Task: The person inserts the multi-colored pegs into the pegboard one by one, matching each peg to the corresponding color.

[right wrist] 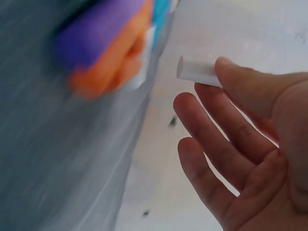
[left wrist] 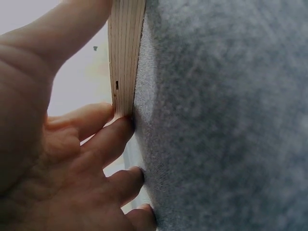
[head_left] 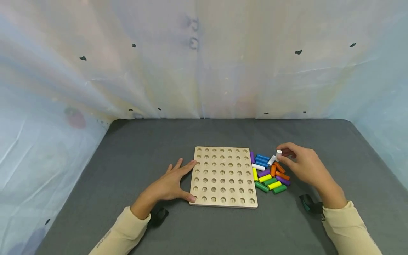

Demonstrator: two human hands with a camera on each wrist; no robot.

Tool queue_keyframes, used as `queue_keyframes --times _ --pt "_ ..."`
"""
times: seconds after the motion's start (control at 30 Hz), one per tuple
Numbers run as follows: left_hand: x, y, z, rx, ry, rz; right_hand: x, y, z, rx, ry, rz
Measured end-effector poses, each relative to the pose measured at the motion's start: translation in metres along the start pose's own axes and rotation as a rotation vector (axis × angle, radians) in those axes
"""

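Your left hand (head_left: 170, 186) is spread with its fingers fairly straight, not clenched: the thumb rests on the near left corner of the board (head_left: 227, 185) and the index fingertip touches its left edge farther up. The left wrist view shows two fingertips against the board's layered side, with the other two beside it over the grey cloth (head_left: 153, 141). Your right hand (head_left: 304, 164) grasps a white peg (head_left: 278, 154), pinching it with the thumb on the near side; the right wrist view shows two of the other fingers loosely bent and apart from it. You hold that peg roughly upright at the far right of the pile; whether its lower end touches its neighbours, you cannot tell. The board lies flat on the cloth, seven rows of seven holes facing up. Just to its right lie the other pegs: three blue ones (head_left: 262, 160) together on the far side, a purple one (head_left: 252, 157) along the board's right edge, two more white, orange ones (head_left: 282, 175) to the right, and yellow (head_left: 274, 185) and green ones (head_left: 279, 189) toward the near side. Beyond the cloth's far edge hangs a pale sheet (head_left: 223, 81) with dark marks. Both your sleeves (head_left: 347, 226) are cream.
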State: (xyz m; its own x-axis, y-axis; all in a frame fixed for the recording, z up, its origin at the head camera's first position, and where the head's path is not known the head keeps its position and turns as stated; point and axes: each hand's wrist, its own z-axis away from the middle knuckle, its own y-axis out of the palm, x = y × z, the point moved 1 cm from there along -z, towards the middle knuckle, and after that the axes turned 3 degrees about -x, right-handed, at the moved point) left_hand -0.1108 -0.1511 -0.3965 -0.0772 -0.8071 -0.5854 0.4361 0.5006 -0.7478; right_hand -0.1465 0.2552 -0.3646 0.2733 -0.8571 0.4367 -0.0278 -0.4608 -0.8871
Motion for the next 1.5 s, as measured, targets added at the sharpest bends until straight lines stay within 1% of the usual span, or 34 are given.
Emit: queue_keyframes --times 0.07,0.3,0.5,0.63,0.77,0.97,1.07,1.23,1.37,1.5 --pt "-0.001 -0.002 -0.001 -0.002 0.008 -0.014 0.011 0.000 -0.006 -0.007 -0.022 -0.017" --pt "0.001 -0.006 -0.004 0.038 0.014 -0.051 0.054 0.013 -0.029 -0.002 -0.100 -0.103" --pt "0.006 -0.005 -0.004 0.022 0.002 -0.050 0.089 0.024 -0.046 0.005 -0.162 -0.182" --pt "0.005 -0.003 -0.005 0.013 0.010 -0.049 0.106 0.034 -0.057 0.038 -0.192 -0.216" --pt "0.004 -0.001 -0.008 0.004 0.024 -0.048 0.115 0.047 -0.068 0.082 -0.220 -0.210" --pt "0.003 0.001 -0.012 -0.002 0.039 -0.058 0.123 0.066 -0.083 0.094 -0.272 -0.183" --pt "0.002 0.001 -0.013 -0.002 0.050 -0.059 0.129 0.075 -0.091 0.116 -0.296 -0.180" --pt "0.001 0.001 -0.013 0.002 0.048 -0.053 0.139 0.085 -0.102 0.150 -0.322 -0.188" --pt "0.000 -0.001 -0.012 0.003 0.031 -0.048 0.149 0.088 -0.107 0.164 -0.322 -0.196" --pt "0.000 -0.002 -0.011 -0.003 0.023 -0.045 0.157 0.091 -0.112 0.177 -0.296 -0.192"
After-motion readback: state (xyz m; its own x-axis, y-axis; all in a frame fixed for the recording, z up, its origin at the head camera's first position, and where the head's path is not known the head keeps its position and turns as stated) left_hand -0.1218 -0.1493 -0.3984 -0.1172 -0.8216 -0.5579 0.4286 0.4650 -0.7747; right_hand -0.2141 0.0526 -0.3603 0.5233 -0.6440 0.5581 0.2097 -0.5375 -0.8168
